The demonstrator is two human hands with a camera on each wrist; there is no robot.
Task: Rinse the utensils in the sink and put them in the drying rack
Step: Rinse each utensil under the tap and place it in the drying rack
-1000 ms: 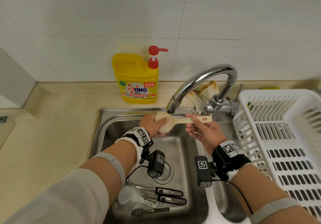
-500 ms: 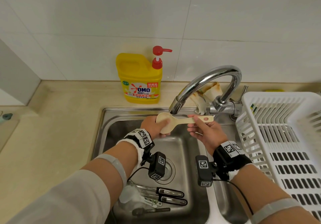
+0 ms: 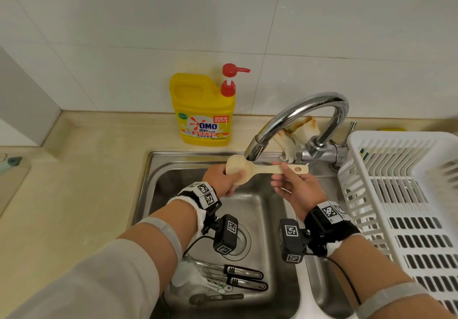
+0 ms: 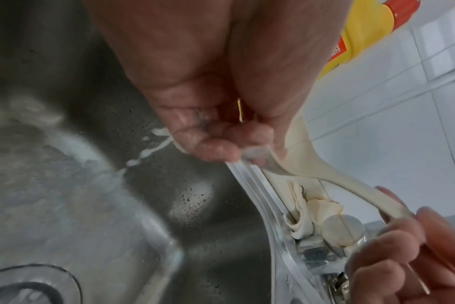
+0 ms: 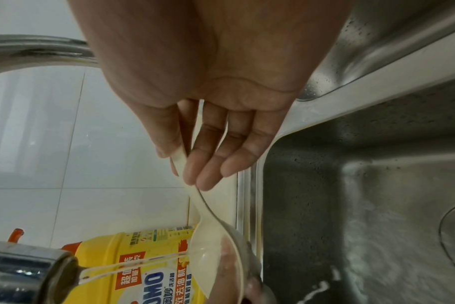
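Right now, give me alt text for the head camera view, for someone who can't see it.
Two hands hold a cream rice paddle under a chrome faucet: the left hand grips its blade, the right hand pinches its handle. More utensils lie in the steel sink; a white drying rack stands right, yellow detergent bottle behind.

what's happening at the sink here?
A person is rinsing a rice paddle under the faucet. The right hand pinches its handle; the left hand grips the scoop end, with water running off it. More utensils lie in the sink. Nothing shows in the rack yet.
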